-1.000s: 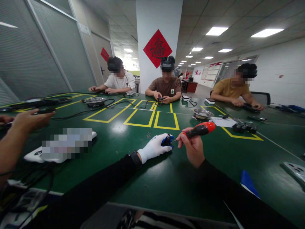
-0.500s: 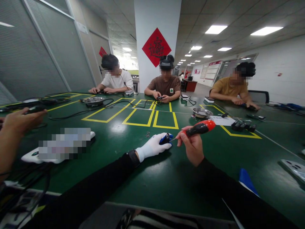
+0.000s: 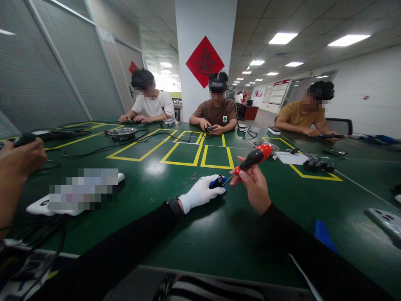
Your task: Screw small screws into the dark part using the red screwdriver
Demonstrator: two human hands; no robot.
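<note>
Cables (image 3: 61, 230) bunch at the near left edge, below where a co-worker's hand (image 3: 26, 161) closes around something dark that I cannot make out from my end. Beside the cables lies a white box (image 3: 75, 193), its top blurred out; I take it to be set aside there so that my left arm has room. Screws (image 3: 194, 177) sit in a loose little heap just beyond my left hand (image 3: 205, 193), probably to be near without rolling into its way.

That hand wears a white glove with blue pads, and its fingers curl around the part (image 3: 216, 183), a small black thing with a metal ring facing up. My thumb presses from the near side and the fingers from the far side, low over the table (image 3: 188, 242), which I read as a clamp against twisting. From the right, the screwdriver (image 3: 254, 158) slants down to the part; I cannot tell whether its tip is seated.

My bare right hand (image 3: 256, 189) grips the tool at its collar with thumb and fingertips, likely for finer aim than a fist would give. Past the handle, 1 dish (image 3: 275, 148) shows partly, then paper (image 3: 291, 157) and black spares (image 3: 318, 164) lined up, perhaps for easy picking. Beyond my right forearm lie 1 blue item (image 3: 324, 237), maybe the other glove, and 1 phone (image 3: 384, 221).
</note>
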